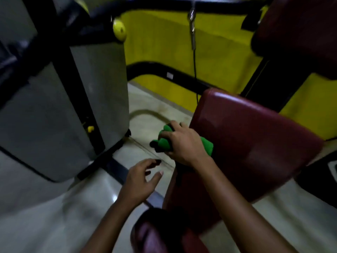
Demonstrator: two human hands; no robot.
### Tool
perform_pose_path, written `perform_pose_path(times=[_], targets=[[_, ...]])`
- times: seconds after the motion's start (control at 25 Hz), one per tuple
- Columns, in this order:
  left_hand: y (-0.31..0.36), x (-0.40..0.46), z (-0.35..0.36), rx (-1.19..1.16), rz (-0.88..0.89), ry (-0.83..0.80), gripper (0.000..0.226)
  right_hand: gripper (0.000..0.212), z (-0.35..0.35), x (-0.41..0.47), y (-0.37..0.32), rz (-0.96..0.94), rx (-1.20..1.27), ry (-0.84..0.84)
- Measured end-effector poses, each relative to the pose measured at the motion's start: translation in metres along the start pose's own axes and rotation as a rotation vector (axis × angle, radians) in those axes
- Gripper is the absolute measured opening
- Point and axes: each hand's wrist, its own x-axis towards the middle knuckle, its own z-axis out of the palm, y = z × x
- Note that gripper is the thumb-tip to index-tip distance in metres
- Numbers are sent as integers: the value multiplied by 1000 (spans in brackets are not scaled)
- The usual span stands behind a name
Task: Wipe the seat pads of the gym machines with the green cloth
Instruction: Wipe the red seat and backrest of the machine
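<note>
The green cloth [165,141] is being gripped in the right hand [184,145], bunched up, with the fingers curled round it and bits of green poking out on both sides of the fist. It's being held right at the left edge of the dark red seat pad [251,141], with the hand and cloth sitting at that edge; whether the cloth is actually being pressed onto the vinyl is hard to call, since the whole shot is pretty blurry.

The left hand [144,179] is being held lower down and just beside the right one, above the pale floor [45,225]. Nothing is being held in it, and the fingers are being kept loose and spread, only slightly bent.

A second red pad [299,33] is being shown higher up at the right, dark and out of focus. A big grey panel [60,106] of another machine is being shown at the left, framed in black, and a yellow wall [209,59] is being crossed by a thin cable [195,70] hanging from a metal clip [191,21].
</note>
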Motion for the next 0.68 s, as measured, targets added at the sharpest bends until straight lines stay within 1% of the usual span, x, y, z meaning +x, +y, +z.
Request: perform_pose_path(times=[0.04, 0.08, 0.2, 0.4, 0.68], targets=[[16, 7, -5, -14, 17, -6, 49, 43, -19, -5, 4, 48, 19, 11], [31, 15, -10, -19, 40, -17, 46, 45, -36, -9, 7, 96, 36, 21], [83, 41, -29, 7, 145, -62, 27, 46, -91, -22, 15, 231, 52, 65], [150, 80, -57, 47, 348, -152, 29, 50, -155, -34, 18, 411, 70, 139], [216, 125, -73, 83, 568, -292, 29, 47, -210, -45, 26, 607, 70, 288]])
